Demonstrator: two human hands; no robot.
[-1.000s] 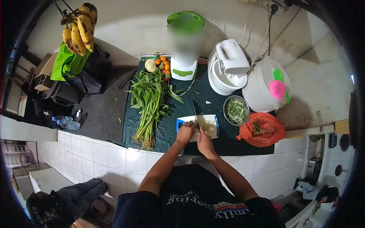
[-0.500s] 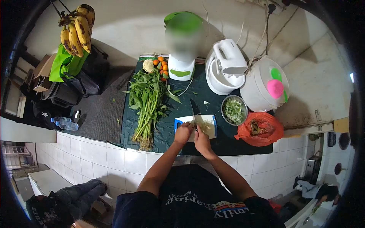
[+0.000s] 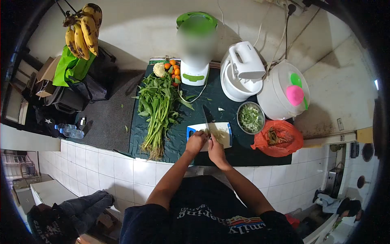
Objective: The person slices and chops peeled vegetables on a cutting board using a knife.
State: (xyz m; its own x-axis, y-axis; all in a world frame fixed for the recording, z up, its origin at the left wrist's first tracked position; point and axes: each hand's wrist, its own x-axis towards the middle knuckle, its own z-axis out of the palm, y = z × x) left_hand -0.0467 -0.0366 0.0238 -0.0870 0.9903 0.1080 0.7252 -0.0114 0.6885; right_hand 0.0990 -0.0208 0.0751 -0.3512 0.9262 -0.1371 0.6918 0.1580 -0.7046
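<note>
A white cutting board (image 3: 226,143) with blue ends lies at the front of the dark-covered table. Pale chopped bits (image 3: 219,135) are spread over its right part. My right hand (image 3: 216,151) is closed round the handle of a knife (image 3: 206,113), whose dark blade points away from me across the board. My left hand (image 3: 196,141) is closed over the board's left part, its fingertips close beside the blade. What it pinches is hidden under the fingers. Right of the board stands a metal bowl (image 3: 250,118) of chopped green and white pieces.
Leafy greens (image 3: 154,110), a cauliflower (image 3: 159,69) and orange fruits (image 3: 176,71) lie left. Behind stand a blender (image 3: 194,73), a stand mixer (image 3: 243,73) and a white lidded tub (image 3: 276,95). A red plastic bag (image 3: 284,142) sits right. Another person (image 3: 69,215) is at lower left.
Both hands and the knife stay almost in the same place over the board. The whole view has shifted very slightly.
</note>
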